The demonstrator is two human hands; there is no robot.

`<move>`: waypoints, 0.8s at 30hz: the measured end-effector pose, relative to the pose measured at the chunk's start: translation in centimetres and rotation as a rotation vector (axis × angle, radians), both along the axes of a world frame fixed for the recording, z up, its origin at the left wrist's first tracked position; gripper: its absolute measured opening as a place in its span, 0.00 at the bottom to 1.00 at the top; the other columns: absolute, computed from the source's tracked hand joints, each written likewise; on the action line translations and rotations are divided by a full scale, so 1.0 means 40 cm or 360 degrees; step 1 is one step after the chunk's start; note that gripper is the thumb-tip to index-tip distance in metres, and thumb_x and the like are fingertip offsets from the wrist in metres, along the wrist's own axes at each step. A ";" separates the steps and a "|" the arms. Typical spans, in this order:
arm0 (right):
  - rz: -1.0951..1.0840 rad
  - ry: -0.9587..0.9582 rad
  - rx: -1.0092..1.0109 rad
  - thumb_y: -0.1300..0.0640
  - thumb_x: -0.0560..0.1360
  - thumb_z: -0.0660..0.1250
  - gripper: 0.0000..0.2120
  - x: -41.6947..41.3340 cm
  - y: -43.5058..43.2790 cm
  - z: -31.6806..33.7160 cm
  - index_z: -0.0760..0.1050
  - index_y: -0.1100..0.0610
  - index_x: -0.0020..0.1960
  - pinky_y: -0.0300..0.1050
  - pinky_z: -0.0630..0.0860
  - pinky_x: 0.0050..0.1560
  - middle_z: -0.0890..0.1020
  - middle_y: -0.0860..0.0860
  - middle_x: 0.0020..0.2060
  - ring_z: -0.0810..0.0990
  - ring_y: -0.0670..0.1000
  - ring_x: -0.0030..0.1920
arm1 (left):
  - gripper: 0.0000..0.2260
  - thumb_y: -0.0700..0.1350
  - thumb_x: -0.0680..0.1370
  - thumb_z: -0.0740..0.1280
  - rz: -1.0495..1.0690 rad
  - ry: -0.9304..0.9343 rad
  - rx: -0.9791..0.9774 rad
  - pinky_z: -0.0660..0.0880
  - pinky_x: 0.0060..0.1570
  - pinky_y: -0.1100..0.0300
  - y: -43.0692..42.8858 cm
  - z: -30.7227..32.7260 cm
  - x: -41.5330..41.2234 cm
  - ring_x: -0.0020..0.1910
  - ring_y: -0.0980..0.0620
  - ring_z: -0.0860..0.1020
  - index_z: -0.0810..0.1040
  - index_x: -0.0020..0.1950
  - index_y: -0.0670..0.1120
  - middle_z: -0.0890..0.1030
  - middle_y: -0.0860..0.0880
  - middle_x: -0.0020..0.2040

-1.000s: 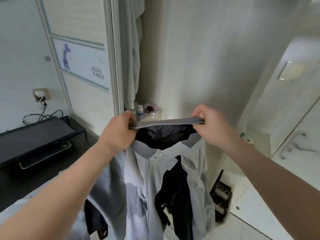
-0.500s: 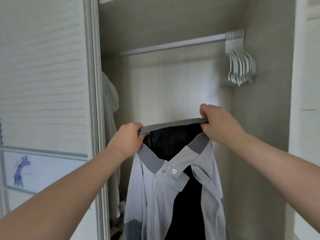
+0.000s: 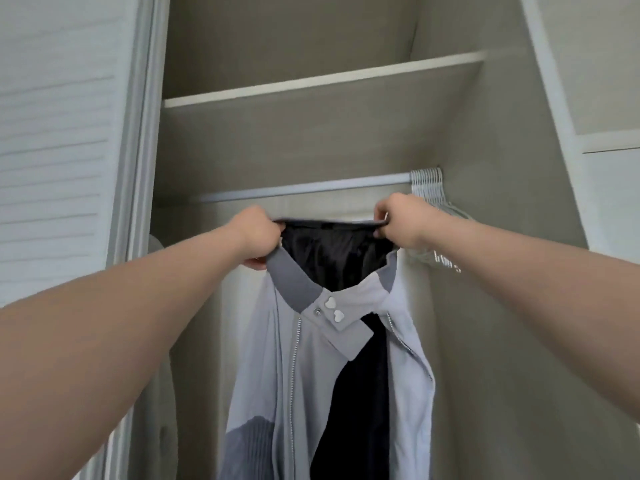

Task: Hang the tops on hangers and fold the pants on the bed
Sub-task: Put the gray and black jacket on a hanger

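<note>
**Head view.** An open wardrobe recess with beige walls [image 3: 485,289] contains a grey horizontal metal rail [image 3: 304,190]. A bunch of white wire hangers [image 3: 429,181] is crowded at the rail's right end. A pale flat shelf [image 3: 311,83] spans the recess above the rail. The stretch of rail left of the hangers lies open. A white louvred sliding door [image 3: 52,168] borders the recess further to the left.

The light grey zip-front jacket with dark lining [image 3: 311,375] hangs just below the rail, in front of it and clear of the door frame. Its long axis is vertical, with the darker grey ribbed collar [image 3: 294,284] uppermost and the hem running out of view at the bottom. The front faces the camera and the zip is open, so the lining shows.

The left hand [image 3: 258,237] and the right hand [image 3: 401,220] each grip the back neck edge with curled fingers, and the edge is pulled taut and level between them. The right hand sits just in front of the hangers.
</note>
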State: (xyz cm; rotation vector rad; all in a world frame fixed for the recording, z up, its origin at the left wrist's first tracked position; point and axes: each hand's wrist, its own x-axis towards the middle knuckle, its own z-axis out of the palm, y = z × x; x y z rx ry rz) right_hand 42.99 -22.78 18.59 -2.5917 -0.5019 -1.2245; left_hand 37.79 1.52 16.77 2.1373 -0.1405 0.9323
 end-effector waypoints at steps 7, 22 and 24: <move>-0.0559 -0.0196 -0.0222 0.57 0.75 0.64 0.11 0.117 -0.023 0.024 0.77 0.54 0.57 0.46 0.71 0.49 0.81 0.56 0.56 0.78 0.59 0.58 | 0.12 0.34 0.81 0.56 -0.0159 -0.0012 -0.0305 0.77 0.23 0.58 -0.103 0.083 0.086 0.22 0.46 0.77 0.72 0.40 0.38 0.79 0.41 0.29; -0.1226 -0.0526 -0.0202 0.60 0.80 0.57 0.17 0.297 -0.183 0.024 0.76 0.54 0.65 0.49 0.68 0.61 0.75 0.54 0.64 0.72 0.58 0.66 | 0.08 0.32 0.80 0.57 -0.0089 -0.0111 -0.0353 0.80 0.27 0.51 -0.057 0.109 0.191 0.31 0.43 0.79 0.73 0.43 0.38 0.78 0.39 0.38; -0.1159 -0.0471 -0.0067 0.62 0.79 0.57 0.17 0.296 -0.186 0.035 0.75 0.55 0.65 0.51 0.67 0.62 0.74 0.55 0.64 0.71 0.59 0.66 | 0.09 0.32 0.80 0.56 -0.0086 -0.0103 -0.0359 0.78 0.24 0.53 -0.053 0.107 0.196 0.30 0.43 0.79 0.73 0.43 0.38 0.79 0.39 0.38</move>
